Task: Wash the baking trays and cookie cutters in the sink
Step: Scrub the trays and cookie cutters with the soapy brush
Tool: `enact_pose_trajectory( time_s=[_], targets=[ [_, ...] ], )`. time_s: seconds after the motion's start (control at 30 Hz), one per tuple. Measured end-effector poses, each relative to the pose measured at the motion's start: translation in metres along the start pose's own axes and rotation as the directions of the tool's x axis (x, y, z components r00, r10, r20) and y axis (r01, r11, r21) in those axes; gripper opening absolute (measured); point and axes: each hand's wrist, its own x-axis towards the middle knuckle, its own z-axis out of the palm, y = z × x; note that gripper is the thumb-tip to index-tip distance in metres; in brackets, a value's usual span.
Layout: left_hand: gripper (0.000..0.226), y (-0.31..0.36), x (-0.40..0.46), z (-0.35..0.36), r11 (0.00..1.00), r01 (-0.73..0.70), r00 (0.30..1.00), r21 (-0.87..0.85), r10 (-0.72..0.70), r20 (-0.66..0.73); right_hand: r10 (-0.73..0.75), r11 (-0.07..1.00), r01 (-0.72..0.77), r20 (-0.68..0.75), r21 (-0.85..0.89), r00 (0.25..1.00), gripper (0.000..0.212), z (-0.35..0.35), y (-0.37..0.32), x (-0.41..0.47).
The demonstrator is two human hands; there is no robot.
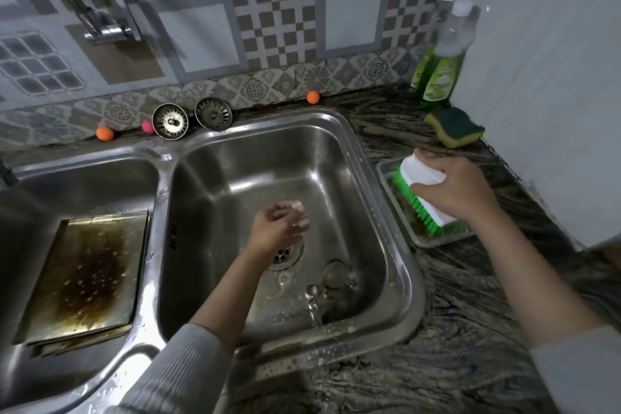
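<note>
Both hands are well apart, each holding something. Over the right basin of a stainless double sink (386, 198), the left hand (279, 228) hovers just above the drain (285, 254), its fingers curled around a small pale object (299, 208) too blurred to identify. Off to the right, over the dark marbled countertop (447, 306), the right hand (460, 188) grips the white back of a scrub brush (423, 191) with bright green bristles. The brush's bristles rest in a shallow clear tray (389, 175) that sits on the counter just beside the sink's right rim.

In the left basin, well away from both hands, stained baking trays (84, 276) lie stacked flat, the top one dark brown at its centre and dotted with water drops. On the floor of the right basin, near the left forearm and just right of the drain, lie a few small metal pieces (332, 282), possibly cookie cutters, though their shapes are unclear.

At the back corner of the counter stand two bottles of green dish soap (443, 74), with a yellow-and-green sponge (455, 127) just in front. Two metal sink strainers (191, 119) lean against the patterned tile wall behind the sink, and a chrome tap (111, 23) is mounted on the wall at upper left.
</note>
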Motion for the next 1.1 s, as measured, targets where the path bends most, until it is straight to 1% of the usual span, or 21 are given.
enact_pose_trajectory(
  time_s=[0.07,0.13,0.23,0.3,0.4,0.5,0.6,0.63,0.7,0.77,0.83,0.9,1.0,1.03,1.1],
  targets=[
    [0.024,0.005,-0.004,0.005,0.999,-0.008,1.000,-0.039,0.009,0.029,0.009,0.997,-0.005,0.042,-0.083,0.999,0.063,0.010,0.007,-0.001],
    [0.026,0.009,-0.008,0.010,0.998,-0.021,0.997,-0.065,0.026,0.069,0.008,0.993,-0.004,0.036,-0.116,0.999,0.062,0.016,0.009,-0.003],
    [0.022,0.011,-0.013,0.012,0.992,-0.040,0.992,-0.121,0.054,0.113,0.009,0.992,-0.006,0.025,-0.126,1.000,0.062,0.017,0.009,-0.005],
    [0.021,0.013,-0.017,0.011,0.986,-0.042,0.989,-0.163,0.064,0.131,0.003,0.995,-0.003,0.003,-0.100,1.000,0.062,0.014,0.007,-0.006],
    [0.015,0.019,-0.023,0.011,0.969,-0.025,0.984,-0.244,0.068,0.167,-0.017,0.998,0.022,-0.105,0.051,0.994,0.061,0.002,-0.005,-0.011],
    [0.012,0.023,-0.027,0.014,0.948,0.008,0.971,-0.319,0.068,0.227,-0.052,0.960,0.099,-0.184,0.260,0.981,0.061,-0.006,-0.024,-0.019],
    [0.014,0.028,-0.032,0.021,0.936,0.036,0.956,-0.351,0.070,0.284,-0.101,0.857,0.159,-0.142,0.491,0.985,0.061,0.003,-0.047,-0.029],
    [0.014,0.029,-0.033,0.023,0.935,0.044,0.951,-0.353,0.069,0.300,-0.120,0.825,0.163,-0.113,0.541,0.986,0.062,0.010,-0.054,-0.032],
    [0.014,0.029,-0.036,0.031,0.933,0.046,0.943,-0.357,0.077,0.323,-0.167,0.791,0.177,-0.072,0.585,0.983,0.062,0.026,-0.071,-0.037],
    [0.021,0.030,-0.038,0.034,0.925,-0.002,0.943,-0.380,0.128,0.307,-0.207,0.780,0.188,-0.037,0.596,0.978,0.062,0.045,-0.084,-0.041],
    [0.027,0.035,-0.040,0.027,0.896,-0.068,0.948,-0.439,0.196,0.252,-0.233,0.773,0.193,-0.012,0.605,0.972,0.061,0.062,-0.093,-0.049],
    [0.027,0.039,-0.039,0.014,0.869,-0.114,0.954,-0.482,0.230,0.190,-0.260,0.774,0.198,0.017,0.601,0.965,0.061,0.077,-0.093,-0.060],
    [0.017,0.044,-0.038,-0.008,0.842,-0.140,0.974,-0.521,0.211,0.079,-0.302,0.789,0.203,0.078,0.580,0.950,0.060,0.086,-0.085,-0.069],
    [0.015,0.043,-0.038,-0.014,0.845,-0.142,0.977,-0.516,0.202,0.063,-0.297,0.795,0.194,0.090,0.575,0.951,0.060,0.085,-0.084,-0.067],
    [0.014,0.042,-0.044,-0.018,0.876,-0.140,0.975,-0.461,0.203,0.089,-0.255,0.782,0.177,0.047,0.597,0.966,0.059,0.080,-0.088,-0.058]
  ],
)
